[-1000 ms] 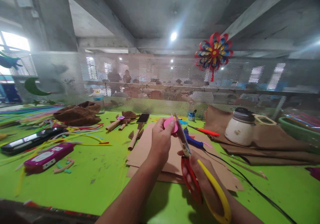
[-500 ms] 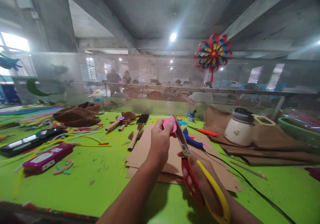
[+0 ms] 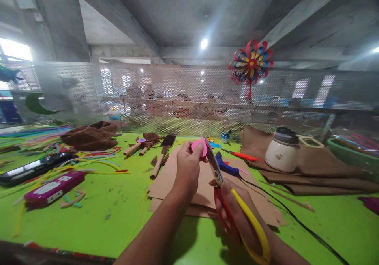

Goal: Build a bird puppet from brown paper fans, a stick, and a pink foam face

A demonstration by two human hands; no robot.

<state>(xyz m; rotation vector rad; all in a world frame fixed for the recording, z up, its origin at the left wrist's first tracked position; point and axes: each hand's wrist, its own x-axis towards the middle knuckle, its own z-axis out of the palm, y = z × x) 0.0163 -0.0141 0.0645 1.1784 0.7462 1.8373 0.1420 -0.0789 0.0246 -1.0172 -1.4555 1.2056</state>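
Between thumb and fingers, my left hand point(image 3: 189, 164) pinches a small rounded pink piece point(image 3: 199, 148), paper or foam by its look. My right hand point(image 3: 233, 209) is wrapped round the scissors point(image 3: 218, 172), which have one red and one yellow handle. Their blades point away from me and lie right beside the pink piece's right edge; whether they touch it I cannot tell. Below both hands lie stacked brown paper sheets point(image 3: 166, 186). A blue glue gun point(image 3: 226, 165) with a black cord rests just right of the blades.
A white jar with a dark lid point(image 3: 282, 150) stands on folded brown paper point(image 3: 322, 170). An orange-handled tool point(image 3: 245, 156) lies nearby. Leftward are a purple box point(image 3: 55, 188), a dark device point(image 3: 35, 168), brown cloth point(image 3: 89, 135) and paper-wrapped sticks point(image 3: 160, 164). A perforated screen point(image 3: 177, 99) stands behind.
The pink piece is turned slightly and shows a rounder face. Both hands keep nearly the same place, and the whole view has shifted a little.
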